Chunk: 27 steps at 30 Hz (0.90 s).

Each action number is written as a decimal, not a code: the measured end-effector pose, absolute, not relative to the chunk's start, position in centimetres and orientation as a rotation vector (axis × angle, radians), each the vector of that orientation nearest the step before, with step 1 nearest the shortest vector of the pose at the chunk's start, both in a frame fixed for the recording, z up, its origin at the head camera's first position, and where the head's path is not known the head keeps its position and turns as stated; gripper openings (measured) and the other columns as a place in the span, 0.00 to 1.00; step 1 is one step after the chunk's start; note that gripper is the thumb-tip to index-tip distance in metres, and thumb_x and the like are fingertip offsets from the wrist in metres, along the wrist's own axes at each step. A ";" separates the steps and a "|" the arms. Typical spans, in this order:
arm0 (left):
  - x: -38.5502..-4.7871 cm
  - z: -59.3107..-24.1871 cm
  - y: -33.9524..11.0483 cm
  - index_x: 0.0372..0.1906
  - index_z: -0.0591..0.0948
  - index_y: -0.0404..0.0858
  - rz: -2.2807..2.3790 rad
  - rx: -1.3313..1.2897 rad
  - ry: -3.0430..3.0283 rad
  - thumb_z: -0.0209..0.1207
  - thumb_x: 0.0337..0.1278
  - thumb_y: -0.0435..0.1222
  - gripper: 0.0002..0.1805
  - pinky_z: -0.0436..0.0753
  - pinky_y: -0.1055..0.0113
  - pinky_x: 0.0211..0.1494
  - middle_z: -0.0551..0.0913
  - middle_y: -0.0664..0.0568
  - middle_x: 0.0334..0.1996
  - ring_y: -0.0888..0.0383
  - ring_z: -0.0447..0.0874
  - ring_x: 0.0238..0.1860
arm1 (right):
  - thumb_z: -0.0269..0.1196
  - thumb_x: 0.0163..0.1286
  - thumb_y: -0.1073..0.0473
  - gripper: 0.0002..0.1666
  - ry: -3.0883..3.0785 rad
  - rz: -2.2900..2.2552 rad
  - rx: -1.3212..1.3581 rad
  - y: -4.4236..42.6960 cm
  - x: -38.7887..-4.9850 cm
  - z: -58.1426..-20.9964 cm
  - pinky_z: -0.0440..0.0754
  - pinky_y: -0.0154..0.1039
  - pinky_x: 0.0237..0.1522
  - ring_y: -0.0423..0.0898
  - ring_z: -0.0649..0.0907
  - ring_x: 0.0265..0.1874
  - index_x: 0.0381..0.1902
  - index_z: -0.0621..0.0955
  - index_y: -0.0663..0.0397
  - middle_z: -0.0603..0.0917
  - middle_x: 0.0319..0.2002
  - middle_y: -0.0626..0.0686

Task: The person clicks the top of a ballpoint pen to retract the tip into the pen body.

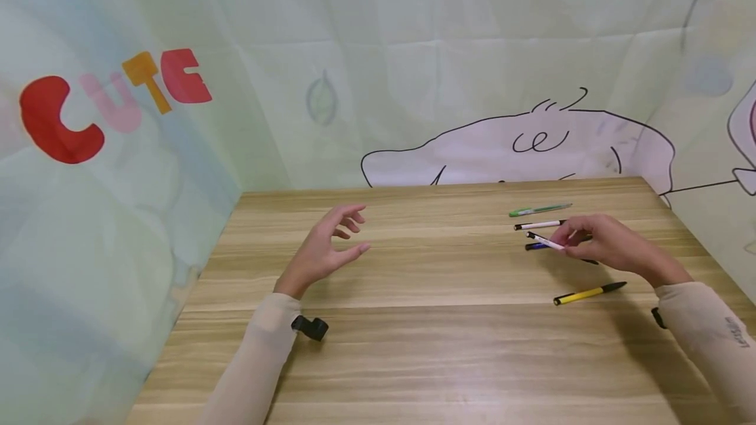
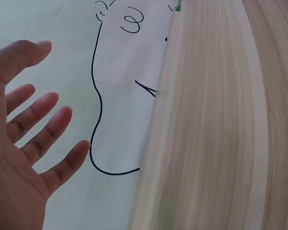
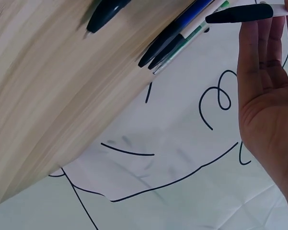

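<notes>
Between thumb and fingers, my right hand (image 1: 614, 246) pinches a white pen with black ends (image 1: 549, 242) above the right side of the table. In the right wrist view its black grip end (image 3: 242, 13) sticks out past the fingers. Under that hand lies a blue pen with a black grip (image 1: 535, 247), partly hidden. Just beyond it are another white-and-black pen (image 1: 539, 225) and a clear pen with a green cap (image 1: 540, 210). Nearer me rests a yellow-and-black pen (image 1: 590, 293). My left hand (image 1: 325, 248) hovers over the left part of the table, fingers loosely bent, holding nothing.
The wood-grain table (image 1: 425, 359) ends at a printed cloth backdrop (image 1: 283, 84) behind and along both sides. Each sleeve has a black wrist device, such as the left one (image 1: 310, 328).
</notes>
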<state>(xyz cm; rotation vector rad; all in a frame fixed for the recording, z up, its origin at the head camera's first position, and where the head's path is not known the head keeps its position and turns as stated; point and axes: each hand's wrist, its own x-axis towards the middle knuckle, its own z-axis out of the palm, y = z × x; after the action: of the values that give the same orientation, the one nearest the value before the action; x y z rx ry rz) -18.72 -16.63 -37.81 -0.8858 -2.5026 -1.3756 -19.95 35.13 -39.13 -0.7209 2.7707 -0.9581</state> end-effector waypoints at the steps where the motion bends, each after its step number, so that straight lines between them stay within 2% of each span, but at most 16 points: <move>1: -18.7 -37.8 -16.7 0.70 0.70 0.35 -1.369 -0.883 -2.502 0.71 0.54 0.26 0.37 0.82 0.38 0.52 0.78 0.41 0.53 0.38 0.79 0.51 | 0.70 0.62 0.71 0.13 2.776 -0.944 -0.739 35.2 -20.0 -39.2 0.84 0.34 0.38 0.36 0.84 0.35 0.42 0.86 0.50 0.87 0.37 0.49; 5: -18.6 -37.9 -16.9 0.70 0.70 0.35 -1.352 -0.886 -2.499 0.71 0.54 0.25 0.37 0.82 0.38 0.52 0.78 0.40 0.53 0.38 0.79 0.50 | 0.71 0.60 0.72 0.15 2.791 -0.894 -0.801 35.7 -20.0 -39.5 0.84 0.34 0.38 0.34 0.83 0.35 0.41 0.87 0.49 0.88 0.37 0.47; 11: -18.4 -37.9 -17.2 0.70 0.70 0.35 -1.356 -0.873 -2.516 0.71 0.54 0.26 0.37 0.82 0.38 0.52 0.78 0.41 0.52 0.38 0.80 0.50 | 0.72 0.60 0.71 0.13 2.761 -0.834 -0.830 36.4 -20.1 -39.6 0.83 0.34 0.37 0.34 0.81 0.34 0.39 0.87 0.49 0.87 0.36 0.45; 18: -17.9 -37.8 -17.3 0.69 0.70 0.33 -1.356 -0.893 -2.497 0.70 0.54 0.25 0.37 0.82 0.35 0.50 0.78 0.34 0.52 0.35 0.79 0.49 | 0.70 0.63 0.69 0.12 2.713 -0.772 -0.790 37.0 -20.2 -40.0 0.83 0.33 0.38 0.35 0.81 0.36 0.39 0.87 0.45 0.85 0.38 0.44; 27: -18.1 -38.1 -17.5 0.69 0.70 0.33 -1.346 -0.918 -2.487 0.71 0.54 0.25 0.37 0.82 0.37 0.50 0.78 0.37 0.52 0.35 0.80 0.49 | 0.70 0.63 0.69 0.13 2.682 -0.712 -0.837 37.4 -20.4 -40.6 0.84 0.32 0.37 0.33 0.81 0.36 0.38 0.88 0.44 0.82 0.37 0.42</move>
<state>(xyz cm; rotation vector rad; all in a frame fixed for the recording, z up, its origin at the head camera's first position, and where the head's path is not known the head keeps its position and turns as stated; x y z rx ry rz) -18.05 -17.45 -38.05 -0.9184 -2.4871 -1.3461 -20.39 37.35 -40.62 -0.8372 2.6820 -0.7119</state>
